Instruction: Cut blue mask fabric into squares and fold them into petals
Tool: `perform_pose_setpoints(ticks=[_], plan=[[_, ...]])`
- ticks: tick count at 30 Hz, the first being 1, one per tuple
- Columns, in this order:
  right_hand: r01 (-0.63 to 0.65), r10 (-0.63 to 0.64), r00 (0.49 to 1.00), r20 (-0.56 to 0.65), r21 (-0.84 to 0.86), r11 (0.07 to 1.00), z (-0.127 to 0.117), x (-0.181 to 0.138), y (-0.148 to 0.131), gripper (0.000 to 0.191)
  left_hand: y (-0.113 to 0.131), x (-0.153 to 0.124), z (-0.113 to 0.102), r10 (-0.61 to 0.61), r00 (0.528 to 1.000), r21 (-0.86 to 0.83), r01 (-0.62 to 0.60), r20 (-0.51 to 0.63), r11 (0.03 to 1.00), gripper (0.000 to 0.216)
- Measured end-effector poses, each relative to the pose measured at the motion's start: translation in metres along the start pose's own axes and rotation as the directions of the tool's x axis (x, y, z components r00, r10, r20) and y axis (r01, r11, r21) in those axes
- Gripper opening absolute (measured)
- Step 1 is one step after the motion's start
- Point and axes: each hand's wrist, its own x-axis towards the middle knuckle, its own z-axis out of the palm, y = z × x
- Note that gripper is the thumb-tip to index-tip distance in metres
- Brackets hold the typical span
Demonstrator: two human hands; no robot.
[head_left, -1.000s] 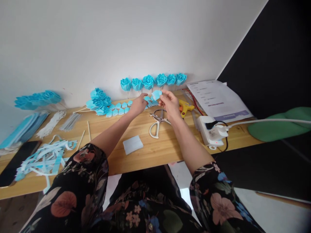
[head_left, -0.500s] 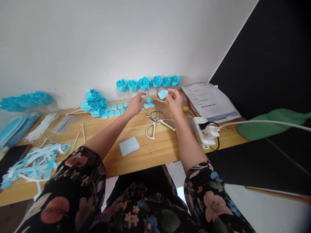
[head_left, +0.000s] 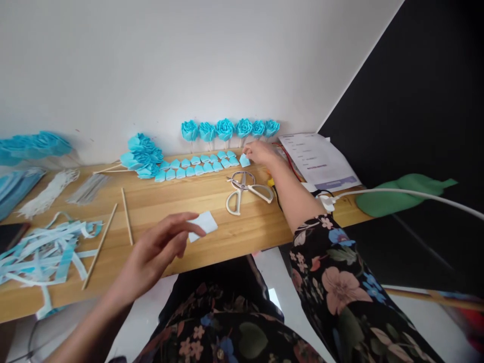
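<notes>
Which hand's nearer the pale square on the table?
Left. The left hand overlaps the left part of the pale square in view; contact unclear. The right hand is farther back, at the rightmost blue petal.

Free lane between sticks (head_left: 127,217) and scissors (head_left: 244,187), petals (head_left: 198,170) and flowers (head_left: 225,129) in the way beyond.

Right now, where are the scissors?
In the head view, the scissors lie near the middle, on the table, nearer than the blue petals and left of the right forearm.
</notes>
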Motion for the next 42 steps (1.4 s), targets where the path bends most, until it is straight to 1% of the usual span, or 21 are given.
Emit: perform_pose_setpoints(ticks=[2, 4, 5, 7, 9, 13, 18, 21, 24, 28, 29, 30, 32, 34, 36, 38, 39, 42], plan=[[-0.006, 0.006, 1.0, -0.004, -0.028, 1.0, 0.006, 0.004, -0.001, 0.03, -0.021, -0.018, -0.008, -0.07, 0.997, -0.02, 0.07, -0.012, 0.997, 0.028], [-0.013, 0.013, 1.0, 0.001, -0.056, 0.998, 0.012, 0.007, -0.002, 0.03, -0.042, -0.03, -0.013, -0.133, 0.989, -0.066, 0.129, -0.063, 0.989, 0.028], [-0.015, 0.016, 1.0, 0.009, -0.068, 0.998, 0.015, 0.009, -0.001, 0.03, -0.052, -0.035, -0.014, -0.185, 0.978, -0.082, 0.177, -0.097, 0.981, 0.029], [-0.016, 0.019, 0.999, 0.032, -0.09, 0.996, 0.02, 0.012, -0.001, 0.031, -0.067, -0.043, -0.015, -0.243, 0.963, -0.125, 0.228, -0.113, 0.965, 0.032], [-0.022, 0.027, 0.999, 0.044, -0.108, 0.994, 0.024, 0.014, -0.002, 0.032, -0.076, -0.048, -0.016, -0.282, 0.951, -0.161, 0.26, -0.128, 0.952, 0.034], [-0.035, 0.041, 0.999, 0.036, -0.144, 0.989, 0.03, 0.019, -0.003, 0.033, -0.084, -0.049, -0.017, -0.283, 0.951, -0.192, 0.258, -0.12, 0.947, 0.033], [-0.045, 0.047, 0.999, 0.01, -0.169, 0.985, 0.038, 0.021, -0.003, 0.032, -0.089, -0.047, -0.02, -0.26, 0.964, -0.148, 0.25, -0.054, 0.957, 0.031], [-0.061, 0.061, 0.998, -0.008, -0.177, 0.982, 0.04, 0.018, -0.003, 0.031, -0.089, -0.047, -0.019, -0.27, 0.961, -0.153, 0.259, -0.058, 0.954, 0.032], [-0.067, 0.061, 0.997, -0.038, -0.183, 0.981, 0.035, 0.012, -0.006, 0.032, -0.091, -0.047, -0.02, -0.275, 0.958, -0.172, 0.259, -0.076, 0.95, 0.035], [-0.056, 0.039, 0.995, -0.092, -0.186, 0.981, 0.017, -0.002, -0.018, 0.034, -0.093, -0.048, -0.022, -0.259, 0.964, -0.171, 0.245, -0.064, 0.954, 0.034], [-0.038, 0.019, 0.994, -0.109, -0.18, 0.983, 0.012, -0.009, -0.024, 0.036, -0.093, -0.049, -0.022, -0.255, 0.965, -0.177, 0.24, -0.065, 0.954, 0.033], [0.011, -0.037, 0.985, -0.167, -0.155, 0.988, 0.008, -0.017, -0.031, 0.036, -0.093, -0.049, -0.022, -0.25, 0.966, -0.187, 0.235, -0.067, 0.954, 0.033], [0.14, -0.156, 0.963, -0.218, -0.085, 0.986, 0.004, -0.041, -0.051, 0.033, -0.091, -0.049, -0.022, -0.241, 0.969, -0.207, 0.225, -0.059, 0.952, 0.032], [0.3, -0.295, 0.934, -0.202, -0.006, 0.954, 0.005, -0.072, -0.075, 0.031, -0.088, -0.049, -0.021, -0.232, 0.971, -0.228, 0.215, -0.053, 0.95, 0.031], [0.427, -0.419, 0.9, -0.118, 0.049, 0.903, 0.012, -0.106, -0.098, 0.028, -0.086, -0.049, -0.021, -0.211, 0.976, -0.254, 0.192, -0.048, 0.948, 0.031], [0.54, -0.545, 0.838, 0.022, 0.098, 0.836, 0.022, -0.135, -0.117, 0.026, -0.083, -0.048, -0.021, -0.206, 0.978, -0.253, 0.191, -0.035, 0.948, 0.031], [0.572, -0.58, 0.811, 0.078, 0.107, 0.813, 0.029, -0.145, -0.123, 0.025, -0.082, -0.048, -0.022, -0.207, 0.978, -0.245, 0.192, -0.033, 0.95, 0.031], [0.6, -0.601, 0.783, 0.157, 0.062, 0.798, 0.045, -0.157, -0.135, 0.025, -0.075, -0.044, -0.025, -0.201, 0.979, -0.211, 0.192, -0.022, 0.959, 0.034]])
